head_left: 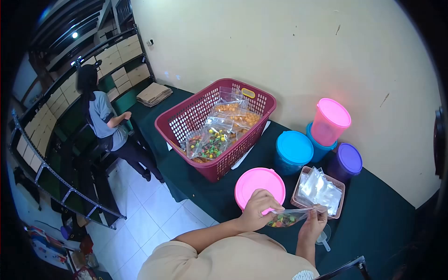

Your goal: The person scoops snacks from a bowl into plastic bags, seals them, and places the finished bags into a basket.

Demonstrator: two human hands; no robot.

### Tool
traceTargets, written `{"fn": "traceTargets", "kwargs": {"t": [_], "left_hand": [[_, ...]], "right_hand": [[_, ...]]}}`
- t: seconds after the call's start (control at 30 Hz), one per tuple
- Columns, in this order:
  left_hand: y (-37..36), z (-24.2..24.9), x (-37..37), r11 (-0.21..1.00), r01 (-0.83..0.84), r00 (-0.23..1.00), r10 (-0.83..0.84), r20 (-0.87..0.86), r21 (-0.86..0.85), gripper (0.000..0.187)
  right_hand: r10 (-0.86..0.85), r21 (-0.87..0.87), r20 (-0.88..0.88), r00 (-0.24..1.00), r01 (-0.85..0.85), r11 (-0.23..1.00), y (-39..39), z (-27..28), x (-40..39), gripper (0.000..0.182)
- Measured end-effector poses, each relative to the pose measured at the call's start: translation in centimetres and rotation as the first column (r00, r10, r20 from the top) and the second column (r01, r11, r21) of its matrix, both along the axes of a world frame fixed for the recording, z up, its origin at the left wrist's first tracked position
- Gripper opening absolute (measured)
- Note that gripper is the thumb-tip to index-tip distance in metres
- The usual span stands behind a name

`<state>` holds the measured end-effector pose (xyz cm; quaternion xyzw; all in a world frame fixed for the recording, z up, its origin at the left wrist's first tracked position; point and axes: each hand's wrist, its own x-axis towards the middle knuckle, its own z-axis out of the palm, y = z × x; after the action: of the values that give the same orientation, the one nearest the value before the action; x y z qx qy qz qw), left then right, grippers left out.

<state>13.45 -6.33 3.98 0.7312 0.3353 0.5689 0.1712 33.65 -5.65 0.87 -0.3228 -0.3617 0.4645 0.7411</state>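
A clear plastic bag with small green, red and dark pieces in its bottom hangs between my two hands. My left hand pinches the bag's top edge at its left end, over the front of a pink-lidded tub. At the other end of the same edge, my right hand is closed on the bag. Just beyond my right hand stands a pink basket of empty clear bags. A clear scoop lies beside my right wrist, partly hidden.
A maroon basket holds filled bags. Tubs with blue, pink and purple lids stand near the wall. Brown cardboard lies stacked at the table's far end. Another person stands by the shelves at left.
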Motion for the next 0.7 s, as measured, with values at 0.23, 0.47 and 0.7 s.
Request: {"fn": "traceTargets", "kwargs": {"t": [0.23,0.47,0.7], "left_hand": [[0.1,0.5,-0.8,0.997,-0.057,0.996,0.061,-0.07,0.047,0.024],[0.9,-0.4,-0.8,0.99,-0.134,0.991,0.133,-0.028,-0.039,0.009],[1.7,-1.3,-0.8,0.974,-0.2,0.974,0.209,0.09,-0.106,0.018]], "right_hand": [[0.019,0.036,-0.128,0.992,-0.014,0.999,0.4,-1.1,0.4,0.01],[0.118,0.009,-0.32,0.94,-0.121,0.993,0.2,-0.7,0.1,0.011],[-0.017,-0.009,-0.043,0.999,0.016,1.0,0.8,0.0,0.9,0.012]]}}
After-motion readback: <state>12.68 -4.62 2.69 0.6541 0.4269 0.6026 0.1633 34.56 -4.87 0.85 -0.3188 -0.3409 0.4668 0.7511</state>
